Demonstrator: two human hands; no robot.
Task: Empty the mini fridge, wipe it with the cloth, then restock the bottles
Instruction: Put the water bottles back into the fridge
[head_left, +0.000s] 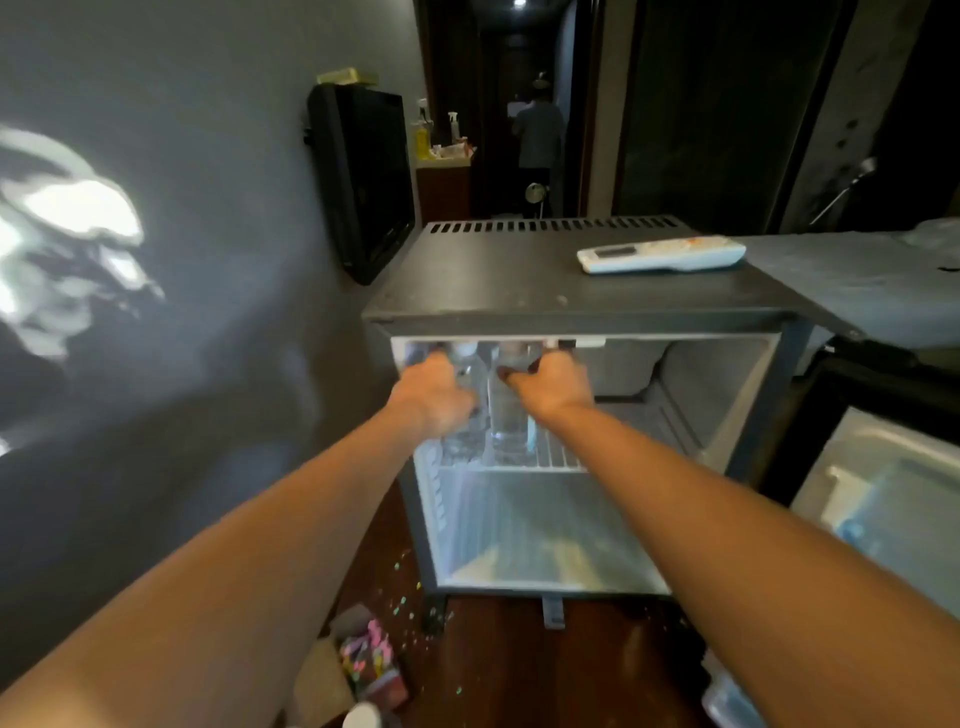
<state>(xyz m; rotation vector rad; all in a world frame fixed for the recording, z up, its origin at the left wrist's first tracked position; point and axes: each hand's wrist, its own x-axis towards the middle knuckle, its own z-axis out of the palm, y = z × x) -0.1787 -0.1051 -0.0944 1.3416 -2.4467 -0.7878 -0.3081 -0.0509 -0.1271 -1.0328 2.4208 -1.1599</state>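
The mini fridge (582, 312) stands open in front of me, dark outside and white inside. Two clear water bottles stand side by side at the left of its wire shelf (561, 460). My left hand (434, 397) grips the left bottle (465, 441) around its upper half. My right hand (553, 382) grips the right bottle (511, 431) near its neck. Both bottles' caps sit just under the fridge ceiling. The lower compartment (545, 535) holds nothing I can see. No cloth is in view.
A white remote control (660, 253) lies on the fridge top. The open fridge door (878, 493) hangs at the right. A grey wall is close on the left, with a black TV (363, 176) mounted on it. Colourful litter (369, 654) lies on the wooden floor.
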